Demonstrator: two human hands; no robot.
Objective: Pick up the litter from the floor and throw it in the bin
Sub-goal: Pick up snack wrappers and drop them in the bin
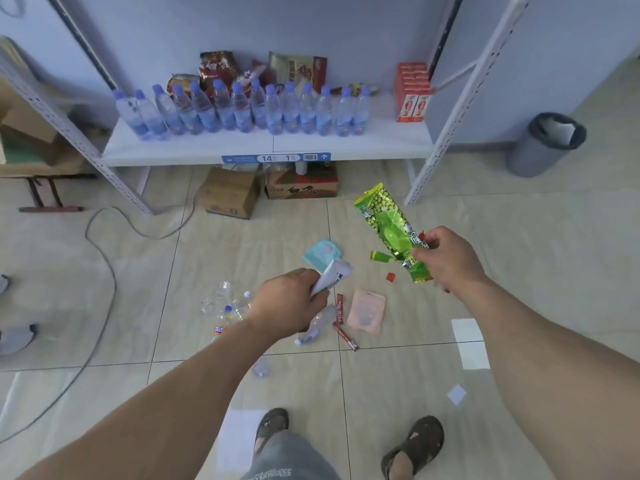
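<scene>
Nearest the camera, two sandalled feet (412, 445) stood on the tiled floor (398, 393), with white paper scraps (470, 342) lying to the right of them. Further out, the left hand (291, 303) had its fingers curled round a rolled white wrapper (334, 275) with a pale blue packet (322, 252) showing just behind it. The right hand (450, 259) pinched a green pea snack bag (389, 226) near its lower end, so the bag stood up tilted to the left, clear of the floor. Between and below the hands the litter lay scattered: a pink pouch (367, 310), two red stick wrappers (341, 318), a small red scrap (390, 277), a crushed bottle (317, 325) and a heap of clear bottles (225, 303) to the left. Beyond that, cardboard boxes (301, 185) sat under a white shelf (242, 147) carrying a row of water bottles (242, 109). The grey bin (543, 145) stood far right, beside the shelf frame, well apart from both hands.
</scene>
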